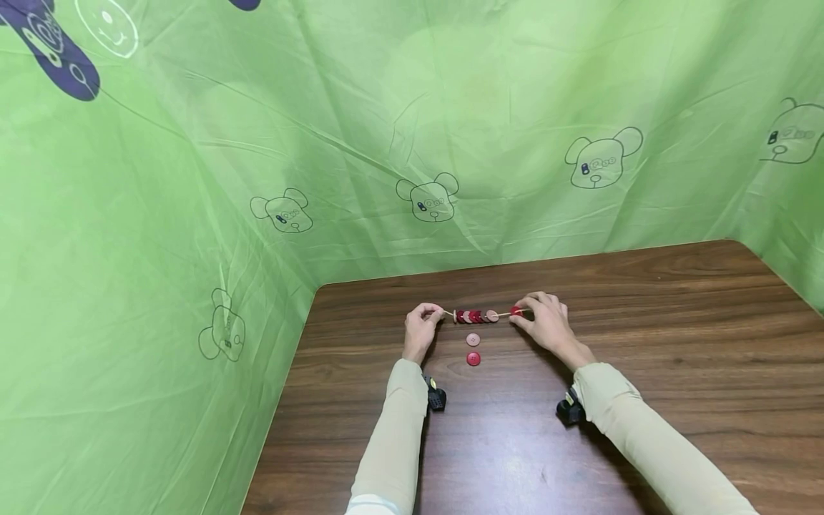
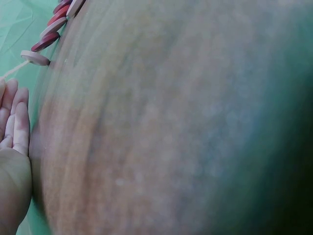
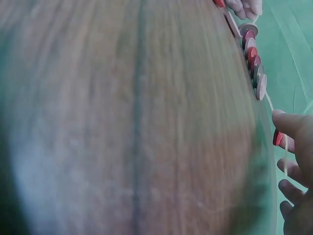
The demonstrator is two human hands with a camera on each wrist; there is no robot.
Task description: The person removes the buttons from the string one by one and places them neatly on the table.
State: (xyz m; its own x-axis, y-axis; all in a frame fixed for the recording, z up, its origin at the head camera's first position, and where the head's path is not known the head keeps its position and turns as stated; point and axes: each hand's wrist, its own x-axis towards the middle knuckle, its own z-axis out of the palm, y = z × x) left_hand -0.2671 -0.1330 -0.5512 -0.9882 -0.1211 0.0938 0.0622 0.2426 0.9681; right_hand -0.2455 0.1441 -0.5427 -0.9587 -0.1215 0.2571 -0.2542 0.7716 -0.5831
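Observation:
A pale cord (image 1: pixel 503 315) stretches between the two hands, with a row of red, dark red and pink buttons (image 1: pixel 468 316) threaded on it. My left hand (image 1: pixel 420 332) pinches the cord's left end between thumb and fingers. At the other side my right hand (image 1: pixel 549 327) pinches a red button (image 3: pixel 278 137), and cord runs on past that button along the fingers. A gap of bare cord separates the red button from the row. Below the row lie a loose pink button (image 1: pixel 473 340) and a loose red button (image 1: pixel 473 359).
The brown wooden table (image 1: pixel 676 343) extends widely to the right. Green cloth (image 1: pixel 360 236) with bear drawings hangs behind it and along both sides. Black wrist cameras (image 1: pixel 436 398) sit under the sleeves.

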